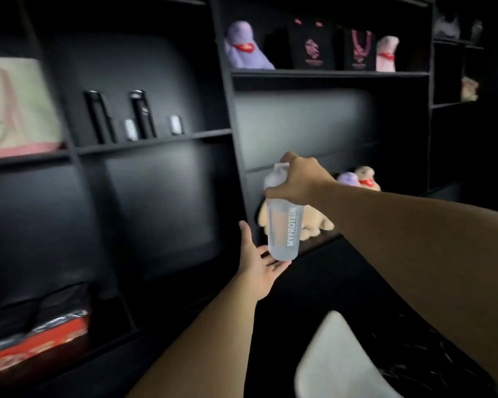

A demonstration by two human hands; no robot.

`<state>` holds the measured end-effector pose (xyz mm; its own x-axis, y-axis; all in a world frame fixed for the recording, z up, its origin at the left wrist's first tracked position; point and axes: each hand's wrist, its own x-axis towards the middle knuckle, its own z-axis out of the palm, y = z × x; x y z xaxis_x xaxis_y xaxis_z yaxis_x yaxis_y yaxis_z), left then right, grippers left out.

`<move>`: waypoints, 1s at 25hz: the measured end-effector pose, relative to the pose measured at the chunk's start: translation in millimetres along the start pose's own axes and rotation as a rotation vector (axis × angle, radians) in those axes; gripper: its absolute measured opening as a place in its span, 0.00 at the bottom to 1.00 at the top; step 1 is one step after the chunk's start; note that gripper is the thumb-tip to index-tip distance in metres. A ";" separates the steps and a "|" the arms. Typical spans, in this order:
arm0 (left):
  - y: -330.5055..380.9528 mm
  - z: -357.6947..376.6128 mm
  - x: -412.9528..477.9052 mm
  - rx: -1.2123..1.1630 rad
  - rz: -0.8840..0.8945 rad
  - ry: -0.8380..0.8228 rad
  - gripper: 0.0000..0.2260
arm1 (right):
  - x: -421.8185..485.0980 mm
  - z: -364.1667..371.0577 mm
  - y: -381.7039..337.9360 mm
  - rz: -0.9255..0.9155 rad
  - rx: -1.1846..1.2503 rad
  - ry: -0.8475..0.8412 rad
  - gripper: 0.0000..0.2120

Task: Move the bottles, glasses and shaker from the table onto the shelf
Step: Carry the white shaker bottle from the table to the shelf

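Hands first: the left hand [259,264] lies open under the shaker's [283,222] base while the right hand [295,179] grips its lid in mid-air before the shelf [156,139]; light, smooth plastic, probably slippery, best held around the body.

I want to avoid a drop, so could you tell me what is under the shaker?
The left hand is open, palm up, beneath the shaker, fingertips at its base. The right hand grips its lid, hiding most of it.

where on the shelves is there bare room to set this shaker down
The translucent white shaker could go in the bare compartment above the tan plush toys, or right of the two tall black bottles and small glasses. The top shelf of purple plush toys is crowded.
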<state>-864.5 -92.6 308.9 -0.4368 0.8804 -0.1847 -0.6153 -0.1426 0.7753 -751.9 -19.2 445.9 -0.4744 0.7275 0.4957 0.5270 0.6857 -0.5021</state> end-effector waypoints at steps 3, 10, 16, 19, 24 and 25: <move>73.8 -22.1 -1.2 0.064 0.115 0.022 0.55 | 37.4 15.7 -70.5 -0.106 0.065 0.036 0.34; 237.2 -16.2 16.9 0.371 0.380 0.092 0.30 | 156.0 30.9 -198.4 -0.260 0.166 0.145 0.35; 368.6 1.2 99.5 0.939 0.635 0.276 0.42 | 289.3 35.5 -255.2 -0.329 0.304 0.273 0.31; 422.2 10.5 142.5 1.062 0.727 0.379 0.43 | 349.9 40.4 -276.8 -0.357 0.335 0.270 0.30; 491.0 -7.1 215.3 1.539 0.792 0.680 0.39 | 436.2 79.2 -294.4 -0.411 0.350 0.269 0.26; 498.0 -13.0 227.7 1.621 0.778 0.713 0.39 | 451.1 92.1 -295.2 -0.419 0.355 0.261 0.26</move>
<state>-1278.9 30.9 645.0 -0.6761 0.4625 0.5736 0.7323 0.5077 0.4539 -1186.4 108.7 752.4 -0.3783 0.3953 0.8371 0.0437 0.9109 -0.4104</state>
